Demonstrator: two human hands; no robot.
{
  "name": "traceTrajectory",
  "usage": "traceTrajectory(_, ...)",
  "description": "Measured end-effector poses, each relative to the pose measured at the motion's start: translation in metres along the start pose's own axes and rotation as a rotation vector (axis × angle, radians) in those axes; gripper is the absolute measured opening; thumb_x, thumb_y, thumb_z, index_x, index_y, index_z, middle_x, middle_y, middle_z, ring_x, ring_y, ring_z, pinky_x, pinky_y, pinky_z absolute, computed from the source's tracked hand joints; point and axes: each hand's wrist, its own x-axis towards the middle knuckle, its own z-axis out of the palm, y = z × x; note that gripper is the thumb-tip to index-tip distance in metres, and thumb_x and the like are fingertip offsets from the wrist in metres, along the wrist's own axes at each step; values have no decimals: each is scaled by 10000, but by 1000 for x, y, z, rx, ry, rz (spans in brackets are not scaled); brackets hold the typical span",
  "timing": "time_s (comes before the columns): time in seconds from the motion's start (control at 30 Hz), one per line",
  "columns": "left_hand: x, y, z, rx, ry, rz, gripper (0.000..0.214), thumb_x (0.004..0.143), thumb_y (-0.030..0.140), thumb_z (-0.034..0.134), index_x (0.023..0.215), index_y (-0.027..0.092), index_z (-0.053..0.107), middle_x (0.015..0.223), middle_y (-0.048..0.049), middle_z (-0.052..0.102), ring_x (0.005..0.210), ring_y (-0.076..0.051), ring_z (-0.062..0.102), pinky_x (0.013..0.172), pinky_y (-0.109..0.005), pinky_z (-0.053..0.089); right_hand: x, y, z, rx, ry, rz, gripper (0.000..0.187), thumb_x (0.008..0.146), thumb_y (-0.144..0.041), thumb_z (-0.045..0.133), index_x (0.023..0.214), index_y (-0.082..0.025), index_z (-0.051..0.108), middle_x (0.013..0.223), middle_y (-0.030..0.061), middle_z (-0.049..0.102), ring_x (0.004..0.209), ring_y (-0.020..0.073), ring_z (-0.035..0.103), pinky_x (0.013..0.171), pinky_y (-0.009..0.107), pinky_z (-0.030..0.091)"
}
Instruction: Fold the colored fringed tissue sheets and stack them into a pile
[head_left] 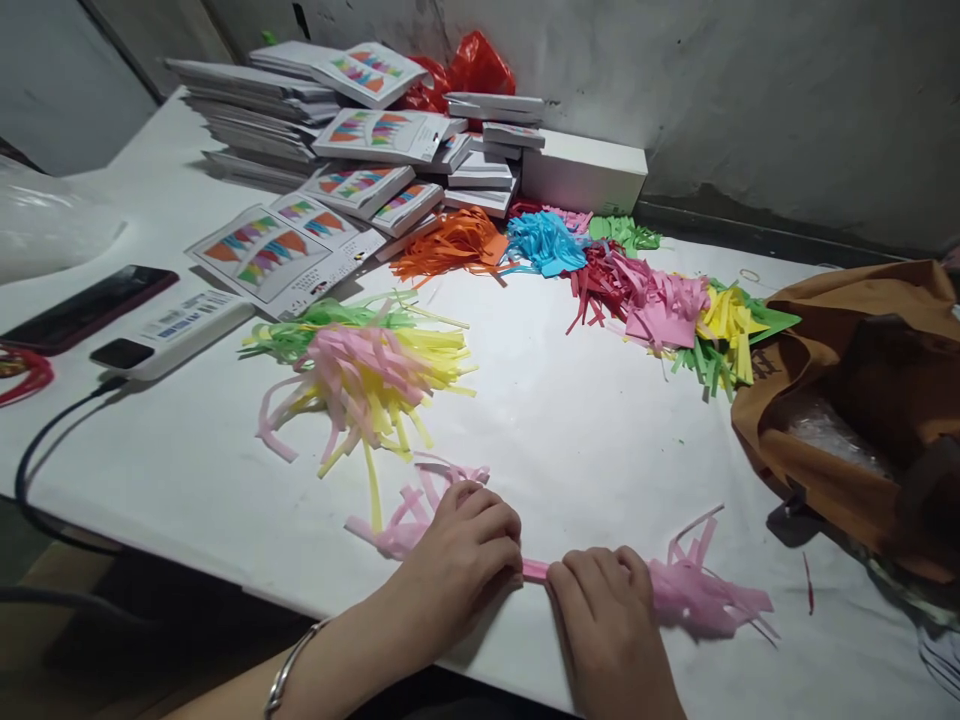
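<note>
A pink tissue-paper tassel [534, 569] lies across the near part of the table, its middle rolled into a narrow strip. My left hand [480, 540] is closed round the strip on one side, and fringe spreads out to the left of it. Close by, my right hand [604, 610] grips the strip too, with more pink fringe [712, 598] fanning out to the right. A short length of the rolled strip shows between the hands. Beyond my left hand rests a pile of pink, yellow and green tassels [367, 365].
Orange [457, 243], blue [546, 243] and pink tassel bundles [664, 300] line the back. Behind them stand stacked printed packets [382, 135] and a white box [585, 170]. At left are a phone [90, 308] and a cabled white device [176, 335]; a brown bag [780, 400] sits right.
</note>
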Motion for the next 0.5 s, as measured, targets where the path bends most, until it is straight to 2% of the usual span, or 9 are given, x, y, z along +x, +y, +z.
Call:
traceTrajectory(0.17,1,9,-2,-4,-58,-93,177,953,139,553,805,205,623,860,8,644,865,-197,509,943,-425,308,-16,18,-13,-17,17,79,174,994,-102,466,955,-184,614,906,51,631,880,215,538,924,449,335)
traceTrajectory(0.27,8,20,-2,75,-109,-185,210,931,98,495,778,182,612,860,-26,625,865,-219,507,948,-472,313,-16,16,-15,-57,22,165,174,993,-122,457,909,-199,588,889,49,613,881,225,540,935,477,324)
traceTrajectory(0.37,16,26,-1,201,-148,-236,166,877,92,515,771,172,615,873,-59,605,860,-244,505,932,-513,328,-10,10,-14,-115,5,265,185,976,-148,460,829,-215,551,825,34,589,834,232,541,913,494,322)
traceTrajectory(0.43,18,25,1,278,-152,-229,133,847,81,557,772,174,616,889,-63,609,864,-248,508,934,-518,334,-7,7,-14,-127,-6,311,187,969,-177,474,798,-221,535,789,23,574,794,229,536,897,500,327)
traceTrajectory(0.5,17,21,2,332,-140,-148,121,836,70,611,789,181,623,911,-50,625,876,-241,515,968,-520,316,-6,8,-13,-102,13,305,177,976,-176,469,830,-220,560,831,26,598,827,229,559,947,523,318)
